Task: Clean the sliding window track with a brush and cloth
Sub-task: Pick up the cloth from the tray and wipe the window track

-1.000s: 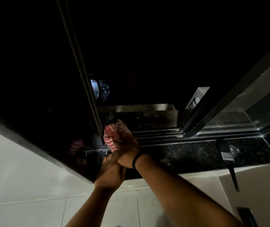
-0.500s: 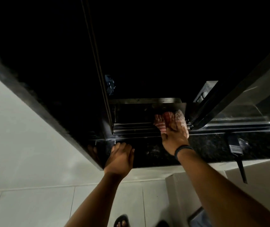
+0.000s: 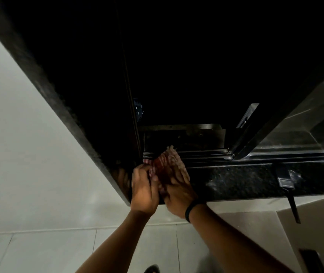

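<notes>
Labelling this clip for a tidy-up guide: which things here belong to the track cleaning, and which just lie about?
Job: red-striped cloth, held by both hands; window track; paintbrush on the granite sill.
Lying about: sandal on the floor; dark object, bottom right.

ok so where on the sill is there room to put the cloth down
The dark speckled stone sill is bare between the right hand and the black flat paintbrush, and again right of the brush toward the corner. The left end is crowded: both hands, the left hand included, bunch the red-and-white striped cloth by the metal window track.
</notes>
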